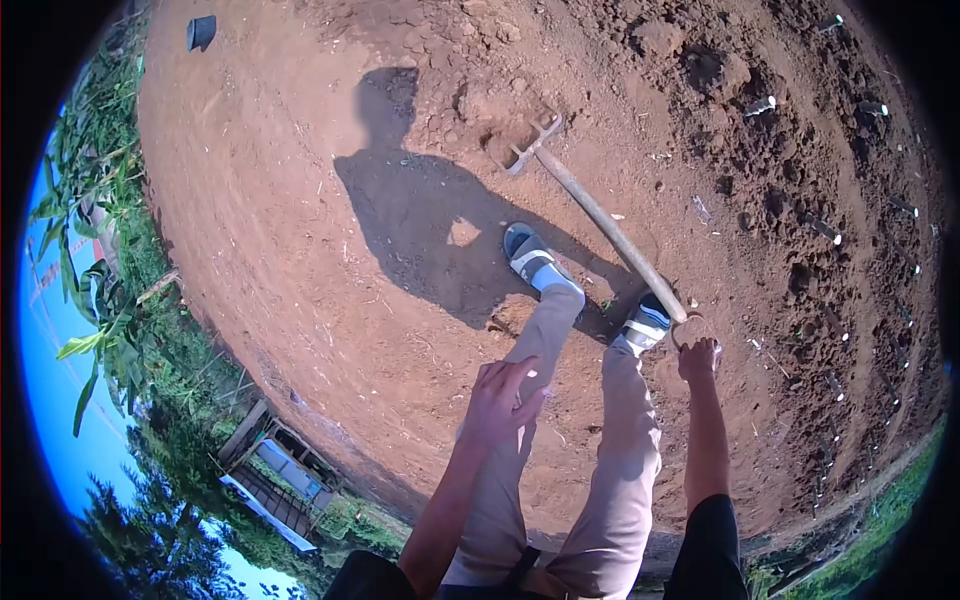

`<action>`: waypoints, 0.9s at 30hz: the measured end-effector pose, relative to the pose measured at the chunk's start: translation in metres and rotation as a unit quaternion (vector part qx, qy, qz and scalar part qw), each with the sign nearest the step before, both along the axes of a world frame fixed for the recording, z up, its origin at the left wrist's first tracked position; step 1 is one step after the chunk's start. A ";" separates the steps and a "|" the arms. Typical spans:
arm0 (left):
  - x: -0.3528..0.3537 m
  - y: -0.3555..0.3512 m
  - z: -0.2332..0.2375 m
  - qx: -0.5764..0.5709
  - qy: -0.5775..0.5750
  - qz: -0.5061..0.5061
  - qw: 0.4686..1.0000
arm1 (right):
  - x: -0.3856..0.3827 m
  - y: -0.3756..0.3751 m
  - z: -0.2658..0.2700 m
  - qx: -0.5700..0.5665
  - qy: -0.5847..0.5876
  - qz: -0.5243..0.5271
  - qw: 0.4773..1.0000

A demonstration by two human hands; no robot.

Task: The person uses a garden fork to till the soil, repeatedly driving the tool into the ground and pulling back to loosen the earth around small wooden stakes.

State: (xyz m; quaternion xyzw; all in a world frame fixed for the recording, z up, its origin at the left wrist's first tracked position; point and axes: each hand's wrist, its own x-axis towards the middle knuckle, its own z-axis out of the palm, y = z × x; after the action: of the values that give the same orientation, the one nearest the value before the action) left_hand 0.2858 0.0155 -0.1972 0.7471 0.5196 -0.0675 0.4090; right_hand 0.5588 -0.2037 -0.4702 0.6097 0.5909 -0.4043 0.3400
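My left hand point(497, 405) hangs in front of my left thigh with its fingers apart and nothing in them. My right hand point(698, 358) is closed beside my right shin, near the butt end of the hoe. A thin, curved, ring-like brown edge point(692, 323) shows just past its fingers; I cannot make out what it belongs to. The hoe point(605, 222) has a long wooden handle and a forked metal head point(535, 143). Its head lies on the soil ahead of my feet, and the handle slants back towards my right sandal point(645, 326).
Dug soil point(790, 190) on the right has holes and rows of short pale-ended stakes or cuttings point(822, 230). A dark bucket point(201, 33) sits far ahead on the left. Green plants and a small wooden shed point(280, 470) border the left side. My shadow falls ahead.
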 end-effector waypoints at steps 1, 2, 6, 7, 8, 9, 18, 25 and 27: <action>-0.001 0.001 0.002 0.013 -0.003 0.053 0.999 | 0.000 0.001 0.001 -0.019 0.005 0.000 1.000; -0.003 -0.002 0.006 0.012 -0.008 0.059 0.998 | 0.000 0.002 0.009 -0.020 0.000 0.006 1.000; -0.019 -0.016 0.027 0.057 -0.030 0.110 0.992 | 0.003 0.031 0.080 -0.005 0.044 0.027 0.999; -0.025 -0.022 0.039 0.065 -0.031 0.157 0.985 | 0.004 0.038 0.099 -0.010 0.052 0.029 0.998; -0.034 -0.029 0.050 0.074 -0.043 0.164 0.983 | 0.006 0.054 0.125 -0.032 0.068 0.040 0.996; -0.047 -0.037 0.061 0.047 -0.035 0.203 0.977 | 0.006 0.068 0.151 -0.008 0.083 0.066 0.994; -0.184 -0.113 0.175 -0.068 0.060 0.348 0.933 | -0.055 0.323 0.495 0.208 0.214 0.197 0.934; -0.228 -0.148 0.199 -0.147 0.042 0.508 0.848 | -0.140 0.445 0.708 0.316 0.214 0.284 0.879; -0.226 -0.148 0.203 -0.171 0.036 0.510 0.842 | -0.146 0.450 0.727 0.253 0.166 0.289 0.908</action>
State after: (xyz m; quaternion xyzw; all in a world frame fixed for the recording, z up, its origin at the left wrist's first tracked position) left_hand 0.0597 -0.1321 0.0059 0.2919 0.8221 0.0361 0.4875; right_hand 0.4123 0.2466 0.2565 0.4020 0.8717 -0.2205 0.1730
